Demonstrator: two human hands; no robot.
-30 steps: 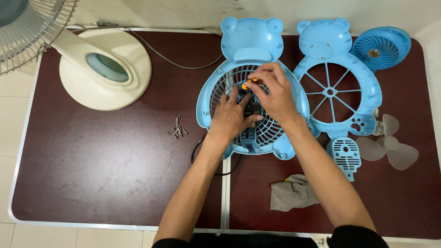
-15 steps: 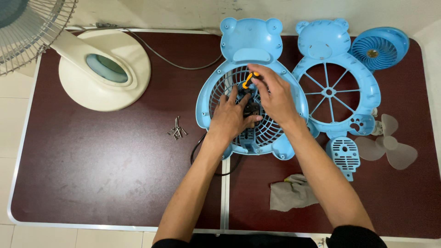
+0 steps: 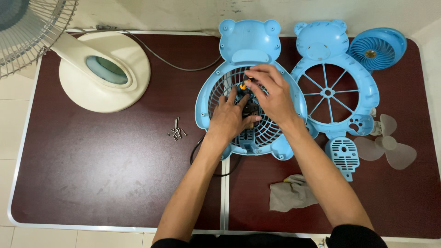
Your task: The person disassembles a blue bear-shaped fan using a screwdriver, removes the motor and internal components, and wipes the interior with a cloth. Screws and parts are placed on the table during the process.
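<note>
A blue bear-shaped fan housing (image 3: 250,43) with a round grille lies face down on the dark brown table (image 3: 101,183). My left hand (image 3: 229,117) rests on the grille's middle, fingers pressing a dark part there. My right hand (image 3: 271,94) grips a small screwdriver with an orange-and-black handle (image 3: 243,85), tip down over the grille's centre. The part under my fingers is mostly hidden.
A second blue bear-shaped frame (image 3: 330,87) lies to the right, with a round blue cover (image 3: 376,48), a pale fan blade (image 3: 388,144), a small vented blue panel (image 3: 343,156) and a grey cloth (image 3: 289,193). Several loose screws (image 3: 176,133) and a cream fan base (image 3: 103,71) lie left.
My right hand has shifted slightly up and left over the grille with the screwdriver. My left hand stays on the grille's centre.
</note>
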